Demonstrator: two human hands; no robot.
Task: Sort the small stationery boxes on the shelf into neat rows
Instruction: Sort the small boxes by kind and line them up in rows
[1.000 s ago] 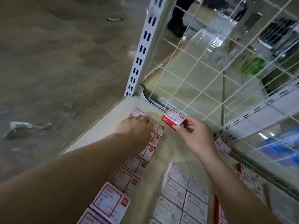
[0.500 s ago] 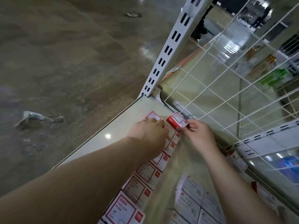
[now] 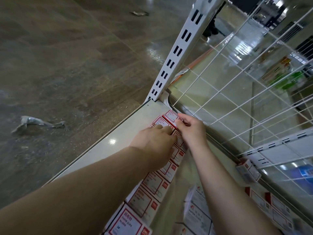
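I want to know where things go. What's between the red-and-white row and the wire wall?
Head view: bare beige shelf, crossed by the right forearm.

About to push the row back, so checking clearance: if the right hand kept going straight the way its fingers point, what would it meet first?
The right hand, pinching the red-and-white box at the row's far end, points toward the shelf's back corner. It would likely first meet the foot of the white slotted upright, though depth is hard to judge here.
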